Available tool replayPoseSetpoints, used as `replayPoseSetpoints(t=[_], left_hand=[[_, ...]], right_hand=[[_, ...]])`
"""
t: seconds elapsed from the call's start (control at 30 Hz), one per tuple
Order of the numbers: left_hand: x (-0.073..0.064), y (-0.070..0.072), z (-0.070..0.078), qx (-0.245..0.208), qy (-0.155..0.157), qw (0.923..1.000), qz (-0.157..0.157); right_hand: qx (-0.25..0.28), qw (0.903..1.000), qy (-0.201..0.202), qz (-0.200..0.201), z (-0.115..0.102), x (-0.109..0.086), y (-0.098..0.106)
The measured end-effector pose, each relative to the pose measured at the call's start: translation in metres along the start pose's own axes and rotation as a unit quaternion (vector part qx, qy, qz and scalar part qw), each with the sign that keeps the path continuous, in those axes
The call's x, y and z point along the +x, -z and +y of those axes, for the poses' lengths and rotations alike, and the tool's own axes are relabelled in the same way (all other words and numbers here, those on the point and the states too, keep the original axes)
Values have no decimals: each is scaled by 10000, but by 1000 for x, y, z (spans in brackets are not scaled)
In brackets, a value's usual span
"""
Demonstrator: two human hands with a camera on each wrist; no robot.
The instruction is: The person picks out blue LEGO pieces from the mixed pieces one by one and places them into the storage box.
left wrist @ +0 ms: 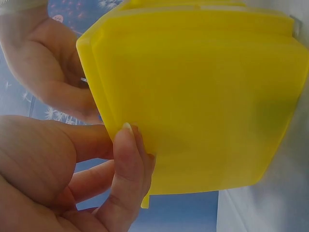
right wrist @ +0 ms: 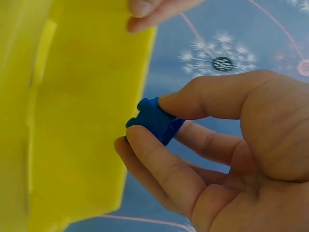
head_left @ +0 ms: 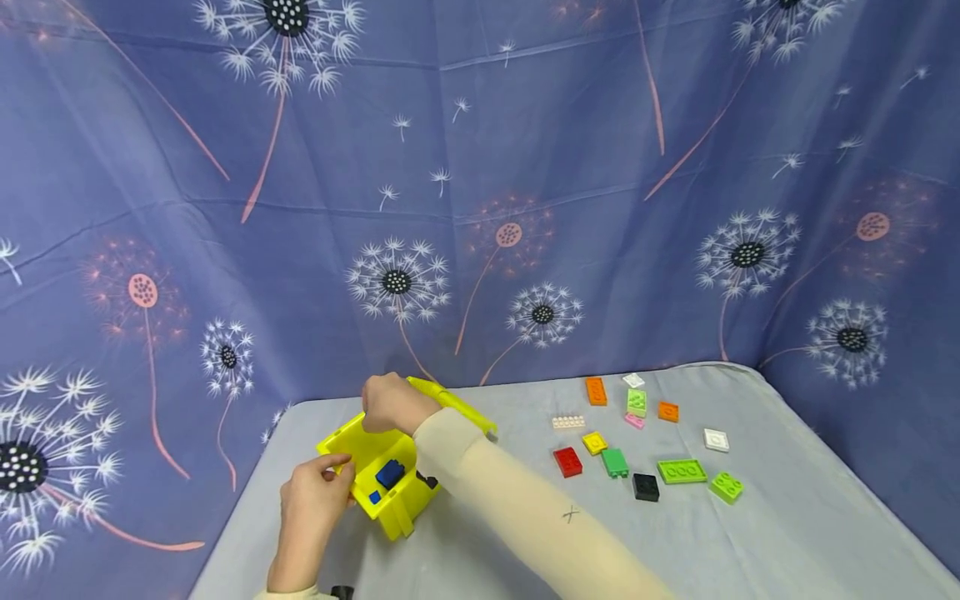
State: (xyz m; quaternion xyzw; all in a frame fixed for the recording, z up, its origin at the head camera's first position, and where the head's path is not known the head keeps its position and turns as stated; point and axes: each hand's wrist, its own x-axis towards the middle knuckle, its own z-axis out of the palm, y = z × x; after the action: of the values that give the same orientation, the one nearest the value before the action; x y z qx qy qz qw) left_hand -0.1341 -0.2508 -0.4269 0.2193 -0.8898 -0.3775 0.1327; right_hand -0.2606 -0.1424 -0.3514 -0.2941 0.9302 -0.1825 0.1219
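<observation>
My left hand (head_left: pixel 315 492) pinches the rim of an uncovered yellow plastic box (left wrist: pixel 207 111), thumb on one side of the wall and fingers on the other. Over the box is my right hand (head_left: pixel 393 402), which pinches a small blue toy brick (right wrist: pixel 155 121) between thumb and fingers; the head view hides this brick behind the hand. Inside the box lie a dark blue brick (head_left: pixel 390 474) and a smaller blue piece (head_left: pixel 375 497). A yellow lid (head_left: pixel 468 414) stands out at the box's far right side, partly covered by the right sleeve.
Loose toy bricks are spread over the right half of the grey-covered table, among them a red brick (head_left: pixel 567 462), a black brick (head_left: pixel 646 487) and a green plate (head_left: pixel 682 472). A blue dandelion-print curtain (head_left: pixel 600 250) hangs behind the table. A dark object (head_left: pixel 342 592) shows by the left wrist.
</observation>
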Motion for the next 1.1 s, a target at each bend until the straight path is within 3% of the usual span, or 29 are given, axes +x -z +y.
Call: replayPoseSetpoints(t=[0.47, 1.1], left_hand=[[-1, -8, 3, -89, -46, 9999, -50], [2, 1, 1, -42, -51, 10000, 30]], right_hand=[[-215, 9975, -661, -118, -3, 5, -29], [-138, 9962, -756, -411, -3, 10, -36]])
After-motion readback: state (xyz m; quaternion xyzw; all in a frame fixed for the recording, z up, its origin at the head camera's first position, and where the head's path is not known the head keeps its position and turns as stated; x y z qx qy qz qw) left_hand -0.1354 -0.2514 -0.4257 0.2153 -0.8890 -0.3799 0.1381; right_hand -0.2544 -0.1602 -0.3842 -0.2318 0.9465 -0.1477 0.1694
